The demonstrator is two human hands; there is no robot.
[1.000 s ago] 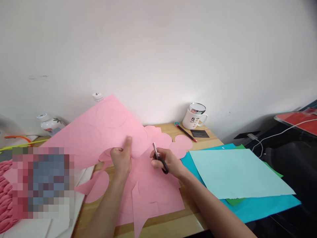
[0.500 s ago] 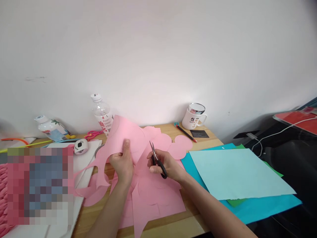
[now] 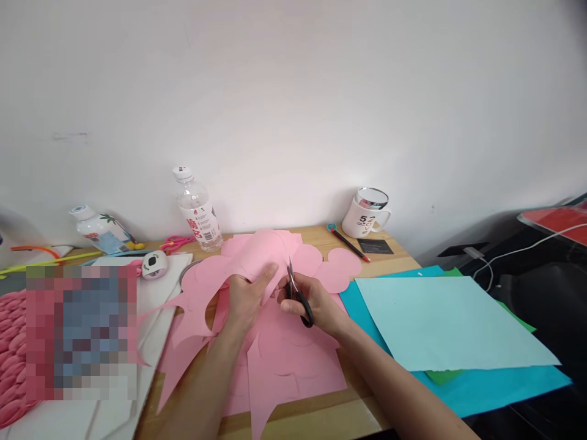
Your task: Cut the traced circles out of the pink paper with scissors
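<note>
My left hand (image 3: 250, 296) grips a curled sheet of pink paper (image 3: 257, 253), thumb on top and the fingers hidden beneath. Curved cutouts run along its left side. In my right hand (image 3: 316, 299) is a pair of scissors (image 3: 302, 305) with black handles, its blades pointing up and away beside the right edge of the held sheet. Whether the blades touch the paper I cannot tell. Under both hands lie more pink sheets (image 3: 302, 360) and offcuts. Rounded pink paper cutouts (image 3: 342, 269) rest just beyond my right hand.
A clear bottle (image 3: 197, 214), a white lidded mug (image 3: 367, 214) and a black-and-red pencil (image 3: 351, 243) are near the wall. Pale blue paper (image 3: 449, 324) covers teal and green sheets at right. At left are a second bottle (image 3: 101, 229), pink scissors (image 3: 177, 243) and a white board (image 3: 151, 360).
My left hand has moved right and slightly down, turning the pink sheet so it curls lower and closer to the scissors. The clear bottle is now fully uncovered.
</note>
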